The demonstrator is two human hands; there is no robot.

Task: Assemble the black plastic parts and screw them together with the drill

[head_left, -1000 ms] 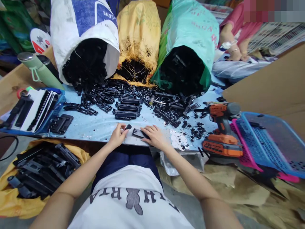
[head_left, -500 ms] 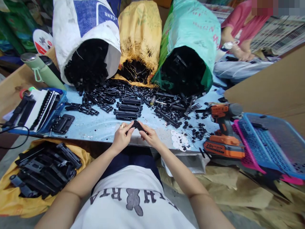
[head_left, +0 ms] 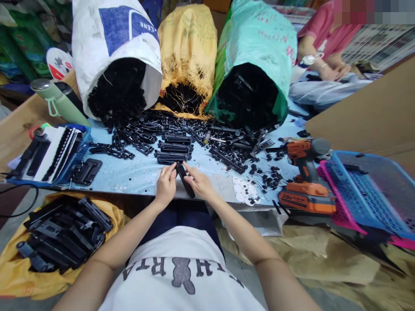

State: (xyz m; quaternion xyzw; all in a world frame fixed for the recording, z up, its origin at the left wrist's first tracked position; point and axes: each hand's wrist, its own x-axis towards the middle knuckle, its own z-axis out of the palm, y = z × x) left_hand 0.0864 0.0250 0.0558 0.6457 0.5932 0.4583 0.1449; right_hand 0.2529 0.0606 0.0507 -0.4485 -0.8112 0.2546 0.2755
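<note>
A long black plastic part (head_left: 185,181) points toward my body at the table's front edge, between my two hands. My left hand (head_left: 166,185) has its fingertips at the part's far end. On the right side, the fingers of my right hand (head_left: 198,181) grip the same part. Just beyond my fingertips lies a row of black assembled pieces (head_left: 174,156). Loose black parts and screws (head_left: 191,126) are heaped behind that row.
White (head_left: 119,43), yellow (head_left: 189,43) and green (head_left: 259,39) sacks stand at the back. An orange drill (head_left: 304,190) and blue basket (head_left: 372,194) are right; a blue tray (head_left: 73,166) and green bottle (head_left: 58,101) left. A person's hands (head_left: 335,71) work at the back right.
The black part has turned lengthwise toward my body and now shows at greater length between my hands. My left fingers have straightened toward its far end.
</note>
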